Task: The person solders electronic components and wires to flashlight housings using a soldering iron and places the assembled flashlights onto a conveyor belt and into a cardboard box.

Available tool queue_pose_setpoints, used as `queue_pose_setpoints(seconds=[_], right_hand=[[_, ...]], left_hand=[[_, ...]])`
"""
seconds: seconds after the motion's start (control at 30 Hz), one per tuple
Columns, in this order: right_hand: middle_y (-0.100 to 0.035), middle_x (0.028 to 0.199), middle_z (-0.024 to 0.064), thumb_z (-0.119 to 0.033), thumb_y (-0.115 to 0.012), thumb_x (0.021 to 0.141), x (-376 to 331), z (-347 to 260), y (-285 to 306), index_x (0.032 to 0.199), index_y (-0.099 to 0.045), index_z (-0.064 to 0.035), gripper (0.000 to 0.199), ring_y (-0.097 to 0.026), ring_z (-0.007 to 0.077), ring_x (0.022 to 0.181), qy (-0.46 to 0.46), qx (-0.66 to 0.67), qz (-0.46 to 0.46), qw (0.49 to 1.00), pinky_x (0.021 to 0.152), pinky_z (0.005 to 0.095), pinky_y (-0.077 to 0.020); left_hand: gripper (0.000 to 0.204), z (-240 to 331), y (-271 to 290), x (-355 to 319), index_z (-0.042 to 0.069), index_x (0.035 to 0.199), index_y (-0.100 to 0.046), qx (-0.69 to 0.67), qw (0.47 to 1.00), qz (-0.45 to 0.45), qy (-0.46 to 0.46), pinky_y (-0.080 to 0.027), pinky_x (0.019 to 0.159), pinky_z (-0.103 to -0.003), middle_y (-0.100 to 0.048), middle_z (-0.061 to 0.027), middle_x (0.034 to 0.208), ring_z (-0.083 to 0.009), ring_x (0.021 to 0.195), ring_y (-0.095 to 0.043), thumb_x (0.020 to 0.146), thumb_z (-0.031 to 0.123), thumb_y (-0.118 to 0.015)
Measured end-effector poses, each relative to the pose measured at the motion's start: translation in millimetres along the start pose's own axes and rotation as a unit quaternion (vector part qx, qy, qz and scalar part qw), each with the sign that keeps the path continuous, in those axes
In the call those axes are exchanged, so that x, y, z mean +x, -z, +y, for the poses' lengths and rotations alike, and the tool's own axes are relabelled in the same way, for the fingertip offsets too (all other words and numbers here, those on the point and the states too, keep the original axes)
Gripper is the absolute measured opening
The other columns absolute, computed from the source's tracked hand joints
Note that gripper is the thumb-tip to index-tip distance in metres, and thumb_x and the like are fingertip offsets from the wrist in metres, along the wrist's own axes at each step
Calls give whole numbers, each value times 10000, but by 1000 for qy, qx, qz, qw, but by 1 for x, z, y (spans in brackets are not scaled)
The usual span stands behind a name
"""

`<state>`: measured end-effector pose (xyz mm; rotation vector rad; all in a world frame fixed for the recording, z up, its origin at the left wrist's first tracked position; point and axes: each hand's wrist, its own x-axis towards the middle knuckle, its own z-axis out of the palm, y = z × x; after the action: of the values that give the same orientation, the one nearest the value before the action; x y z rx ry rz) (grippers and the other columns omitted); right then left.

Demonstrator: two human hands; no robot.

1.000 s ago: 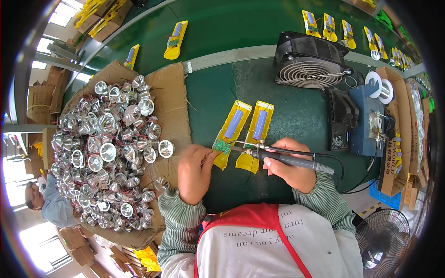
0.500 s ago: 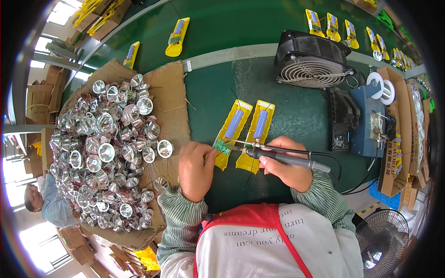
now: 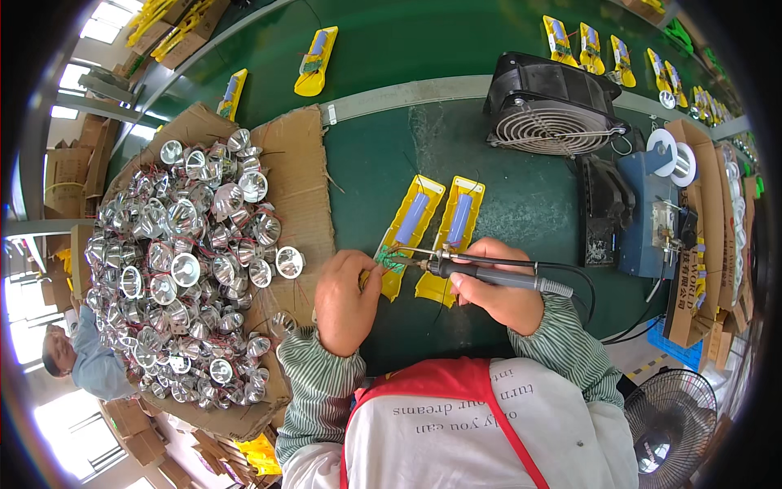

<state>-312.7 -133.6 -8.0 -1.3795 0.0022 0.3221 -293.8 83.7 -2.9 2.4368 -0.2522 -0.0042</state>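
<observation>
Two yellow trays (image 3: 436,232), each carrying a bluish cylindrical cell, are laid side by side on the green counter (image 3: 521,191), and a small green circuit board (image 3: 389,259) is held at the lower end of the left one. The board is pinched by the fingers of the left hand (image 3: 346,300), which is curled over it. A soldering iron (image 3: 481,271) is gripped like a pen by the right hand (image 3: 497,293), fingers pressed together round the dark handle, with the tip laid against the board.

Little has changed over the last second: the iron's tip has been kept at the same spot on the board, both hands have hardly shifted, and the trays have not been moved. From this it is judged that one joint is being heated and has not yet been finished.

Left of the hands, a heap of shiny silver reflector cups (image 3: 183,261) is spread over cardboard sheets (image 3: 297,175). Behind the trays a black fan (image 3: 554,106) is set, with a blue soldering station (image 3: 652,212) to its right. More yellow trays (image 3: 316,61) are lined up on the far belt.
</observation>
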Motion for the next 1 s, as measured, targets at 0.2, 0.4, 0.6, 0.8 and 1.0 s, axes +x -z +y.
queue_pose_setpoints(seconds=[0.2,0.4,0.6,0.8,1.0], right_hand=[[-615,731,98,-2,-595,795,0,-1,1,895,-526,36,128,-594,110,608,16,-17,8,1000,545,242,-500],[-617,727,117,9,-597,790,-7,-12,5,886,-521,37,126,-597,119,595,24,8,36,999,530,243,-498],[-618,718,132,20,-591,790,-17,-21,17,892,-517,42,128,-595,132,581,56,-2,46,997,515,249,-488],[-619,719,130,10,-590,801,-21,-23,28,893,-515,41,123,-592,128,584,77,23,57,995,528,249,-488],[-623,741,90,-14,-616,795,-27,-25,46,884,-551,31,118,-602,98,618,86,56,85,991,527,226,-497]], left_hand=[[75,-2,0,2,-7,768,-583,1,1000,-1,-4,-394,563,-331,-578,-119,805,-254,647,-516,743,47,-630],[73,-2,0,1,-7,770,-587,-1,1000,0,2,-393,553,-324,-581,-117,808,-244,643,-516,745,48,-629],[151,11,7,-6,29,804,-582,69,997,-23,-20,-421,691,-413,-597,-111,833,-308,781,-552,734,144,-652],[299,21,13,-8,50,912,-611,194,977,-30,-87,-427,736,-388,-622,-101,861,-296,796,-574,670,196,-708],[244,40,43,45,35,848,-626,128,989,24,-68,-468,670,-388,-607,-147,796,-312,734,-594,662,174,-700]])
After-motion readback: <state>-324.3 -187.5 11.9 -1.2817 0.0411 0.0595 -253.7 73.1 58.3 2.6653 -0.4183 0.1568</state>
